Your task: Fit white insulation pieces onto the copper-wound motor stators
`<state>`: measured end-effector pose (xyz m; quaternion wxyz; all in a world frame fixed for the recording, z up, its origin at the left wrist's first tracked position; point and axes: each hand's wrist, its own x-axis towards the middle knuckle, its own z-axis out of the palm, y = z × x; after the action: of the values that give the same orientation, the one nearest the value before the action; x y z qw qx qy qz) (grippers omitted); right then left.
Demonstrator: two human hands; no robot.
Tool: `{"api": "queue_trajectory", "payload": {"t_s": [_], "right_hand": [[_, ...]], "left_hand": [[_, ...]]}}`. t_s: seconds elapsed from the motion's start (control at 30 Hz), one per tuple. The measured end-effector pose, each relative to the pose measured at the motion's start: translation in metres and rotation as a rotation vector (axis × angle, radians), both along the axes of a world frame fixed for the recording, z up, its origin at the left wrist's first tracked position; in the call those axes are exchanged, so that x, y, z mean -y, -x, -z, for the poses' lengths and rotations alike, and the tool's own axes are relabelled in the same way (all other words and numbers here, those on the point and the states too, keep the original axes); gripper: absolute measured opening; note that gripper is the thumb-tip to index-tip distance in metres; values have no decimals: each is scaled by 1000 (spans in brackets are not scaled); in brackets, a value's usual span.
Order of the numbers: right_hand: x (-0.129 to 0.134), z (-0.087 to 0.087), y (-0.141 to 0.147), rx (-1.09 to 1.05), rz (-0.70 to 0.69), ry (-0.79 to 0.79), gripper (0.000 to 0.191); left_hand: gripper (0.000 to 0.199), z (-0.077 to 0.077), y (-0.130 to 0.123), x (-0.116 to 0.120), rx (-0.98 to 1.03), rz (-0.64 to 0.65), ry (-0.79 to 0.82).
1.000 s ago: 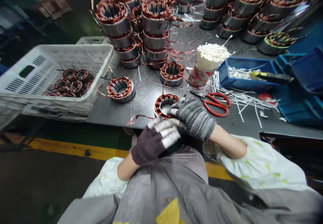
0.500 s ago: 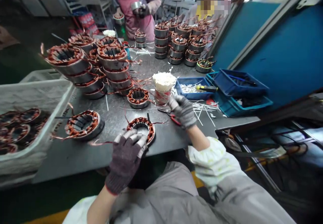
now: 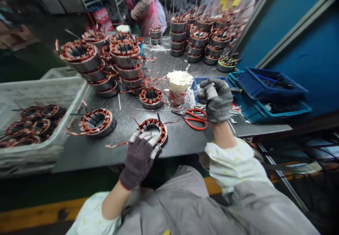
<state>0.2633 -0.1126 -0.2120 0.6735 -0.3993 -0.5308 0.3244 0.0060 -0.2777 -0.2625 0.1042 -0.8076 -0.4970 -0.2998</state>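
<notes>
Our left hand (image 3: pixel 139 161) wears a dark glove with pale fingertips. Its fingers are a bit spread, and they lie on the near edge of a stator (image 3: pixel 153 132), a steel ring wound with copper wire. The stator sits flat on the dark table (image 3: pixel 79 157), right at the front, with thin wire ends sticking out.

Our right hand (image 3: pixel 217 101), in a gray glove, is up off the table with its fingers bent. We cannot tell if it pinches anything. It is near a pair of red scissors (image 3: pixel 196 119) lying on the table and a blue tray (image 3: pixel 203 83).

Beside the scissors stands a red cup (image 3: pixel 176 98) packed with white ties (image 3: pixel 179 80). Another stator (image 3: pixel 151 98) and one more (image 3: pixel 96 122) lie close by, and a tall stack of stators (image 3: pixel 127 65) stands behind them. A white crate (image 3: pixel 75 104) on our left holds more. Far off stands a person in a pink apron (image 3: pixel 144 5).
</notes>
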Motion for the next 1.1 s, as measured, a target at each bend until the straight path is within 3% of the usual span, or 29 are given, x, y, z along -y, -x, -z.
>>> {"api": "queue_trajectory", "payload": {"t_s": [0.03,0.1,0.17,0.23,0.33,0.53,0.63,0.83,0.93,1.03,1.1], "right_hand": [[25,8,3,21,-60,-29,19],[77,25,9,199,-313,-128,11],[124,43,11,375,-522,-162,14],[159,57,11,438,-613,-155,17],[185,69,11,434,-629,-67,18],[185,61,8,560,-519,-7,20],[179,57,7,572,-557,-7,20],[149,71,36,444,-592,-82,23],[139,75,56,276,-520,114,21],[136,72,67,16,-466,427,24],[136,67,69,-94,-476,553,32]], "left_hand": [[32,1,-3,1,22,-23,2],[36,2,-7,3,48,-50,19],[37,3,-7,5,40,-53,54],[35,2,-6,5,17,-46,100],[31,-1,-3,4,-6,-44,156],[25,-5,-5,2,34,-63,143],[25,-6,-8,2,54,-85,138],[34,-4,-19,0,127,-237,112],[39,-3,-23,-2,263,-303,105],[24,-5,-24,-4,322,-234,124],[19,-6,-23,-5,298,-183,105]]}}
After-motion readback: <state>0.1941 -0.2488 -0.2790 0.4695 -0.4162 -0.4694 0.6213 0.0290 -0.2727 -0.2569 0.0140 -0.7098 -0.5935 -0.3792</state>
